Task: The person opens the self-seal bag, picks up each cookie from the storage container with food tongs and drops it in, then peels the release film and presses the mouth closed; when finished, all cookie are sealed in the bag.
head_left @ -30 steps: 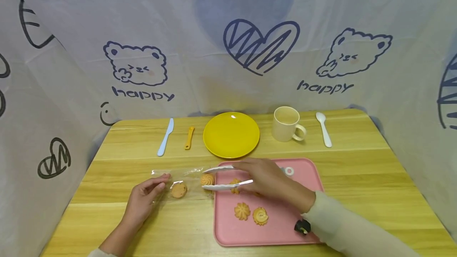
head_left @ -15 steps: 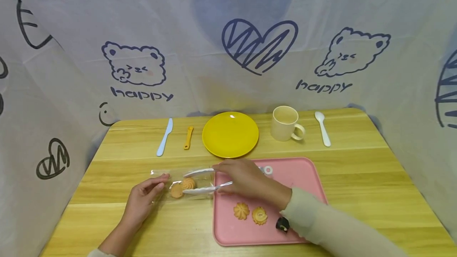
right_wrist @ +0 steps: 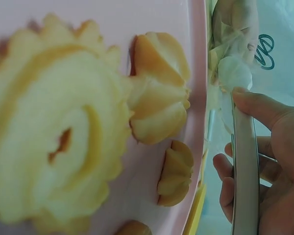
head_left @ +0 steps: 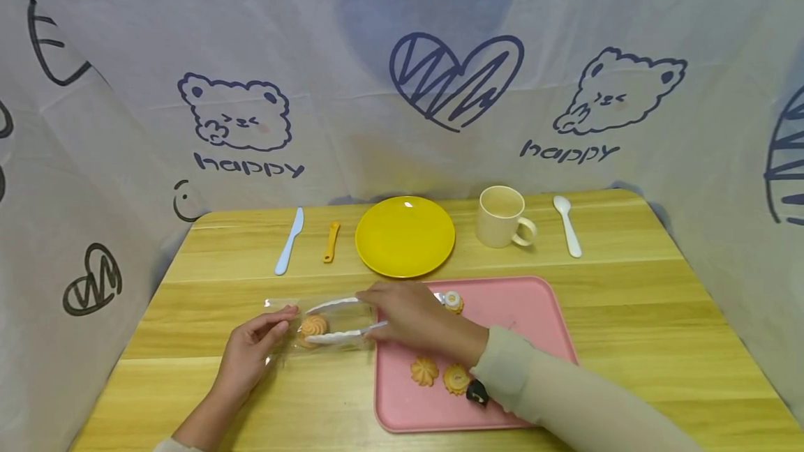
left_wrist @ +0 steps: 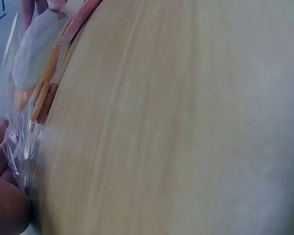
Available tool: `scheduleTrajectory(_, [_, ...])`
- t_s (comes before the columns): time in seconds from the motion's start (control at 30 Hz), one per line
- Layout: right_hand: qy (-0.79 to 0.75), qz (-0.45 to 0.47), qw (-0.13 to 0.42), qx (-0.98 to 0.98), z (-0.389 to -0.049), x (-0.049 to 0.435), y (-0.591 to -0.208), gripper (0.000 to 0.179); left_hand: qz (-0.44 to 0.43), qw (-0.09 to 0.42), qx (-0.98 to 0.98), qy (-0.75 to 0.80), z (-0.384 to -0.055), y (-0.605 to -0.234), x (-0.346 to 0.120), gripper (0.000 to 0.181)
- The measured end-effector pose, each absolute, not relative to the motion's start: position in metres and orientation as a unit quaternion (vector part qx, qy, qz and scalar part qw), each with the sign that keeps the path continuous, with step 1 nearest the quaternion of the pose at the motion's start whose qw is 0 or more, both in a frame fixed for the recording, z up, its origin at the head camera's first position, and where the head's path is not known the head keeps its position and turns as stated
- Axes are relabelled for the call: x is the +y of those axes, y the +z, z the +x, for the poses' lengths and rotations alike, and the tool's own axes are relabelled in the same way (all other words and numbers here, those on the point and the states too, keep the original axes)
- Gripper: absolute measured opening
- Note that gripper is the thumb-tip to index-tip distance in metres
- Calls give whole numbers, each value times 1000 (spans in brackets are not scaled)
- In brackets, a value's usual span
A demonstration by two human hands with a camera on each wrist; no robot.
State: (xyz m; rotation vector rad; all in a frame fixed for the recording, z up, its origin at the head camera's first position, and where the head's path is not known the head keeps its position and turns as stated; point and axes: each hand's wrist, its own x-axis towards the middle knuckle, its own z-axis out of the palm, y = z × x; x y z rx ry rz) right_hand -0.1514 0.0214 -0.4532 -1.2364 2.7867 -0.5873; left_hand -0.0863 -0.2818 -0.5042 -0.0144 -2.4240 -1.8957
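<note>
My left hand [head_left: 248, 351] pinches the end of a clear plastic bag [head_left: 342, 316] lying beside the pink tray [head_left: 534, 298]. My right hand [head_left: 414, 319] grips white-tipped metal tongs [head_left: 342, 335], whose tips reach inside the bag. Between the tips is a swirled butter cookie [head_left: 314, 325], overlapping another cookie in the bag. In the left wrist view the two cookies [left_wrist: 39, 100] lie close together behind the film, with a white tong tip [left_wrist: 34, 58] above them. Several piped cookies [head_left: 424, 372] rest on the tray, partly hidden by my right arm.
Along the back of the wooden table [head_left: 207, 257] lie a light blue knife [head_left: 289, 241], a small orange handle-like piece [head_left: 331, 243], a yellow plate [head_left: 405, 237], a cream mug [head_left: 499, 218] and a white spoon [head_left: 568, 225]. A printed cloth [head_left: 352, 124] hangs behind.
My right hand has moved left, carrying the cookie in the tongs from the bag's mouth deeper inside, over the other cookie. My left hand has stayed in place.
</note>
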Motion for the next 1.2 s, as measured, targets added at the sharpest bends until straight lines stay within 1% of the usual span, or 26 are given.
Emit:
scheduleTrajectory(0.37, [-170,-398,24,901,-152,14,-453,68,-11,29,-787,-617,-87,-505,-283,25])
scheduleTrajectory(0.63, [-176,-392,36,902,-152,16,-450,74,-10,30,-784,-620,-86,-504,-282,25])
scheduleTrajectory(0.87, [-190,-387,39,901,-150,27,-448,73,-8,32,-781,-624,-86,-503,-282,25])
scheduleTrajectory(1.2, [-207,-376,25,903,-147,57,-447,69,-10,33,-777,-629,-87,-504,-282,25])
